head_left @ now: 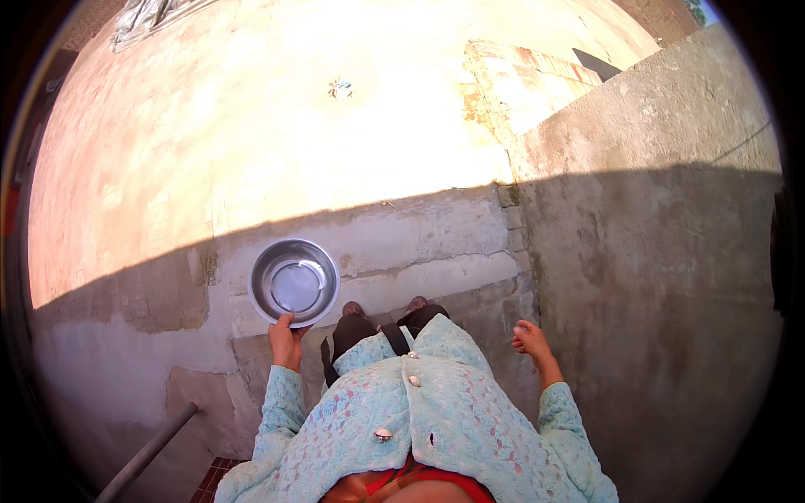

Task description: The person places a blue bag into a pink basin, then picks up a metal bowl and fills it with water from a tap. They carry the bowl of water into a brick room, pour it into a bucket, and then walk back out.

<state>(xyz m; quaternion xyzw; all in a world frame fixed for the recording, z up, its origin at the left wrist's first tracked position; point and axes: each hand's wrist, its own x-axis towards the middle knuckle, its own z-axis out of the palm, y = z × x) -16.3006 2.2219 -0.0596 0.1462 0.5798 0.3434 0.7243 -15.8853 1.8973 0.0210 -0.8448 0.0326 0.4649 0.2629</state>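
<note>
A round, shiny steel basin (265,281) is out in front of me on the left, its open side facing up. Its near rim is gripped by my left hand (287,342), with the thumb on the edge and the other fingers mostly hidden beneath. A pale, bright disc shows at the bottom of the basin; whether this is bare metal or a little water I cannot tell. Out to the right, away from the basin, my right hand (530,339) hangs with its fingers curled in, and nothing shows in it.
A concrete wall (646,243) rises close on my right. The worn floor (377,226) is shaded near me and sunlit farther off. A small scrap (340,88) lies in the sun. A metal pipe (155,448) slants in at lower left. My feet (354,308) stand on the shaded paving.
</note>
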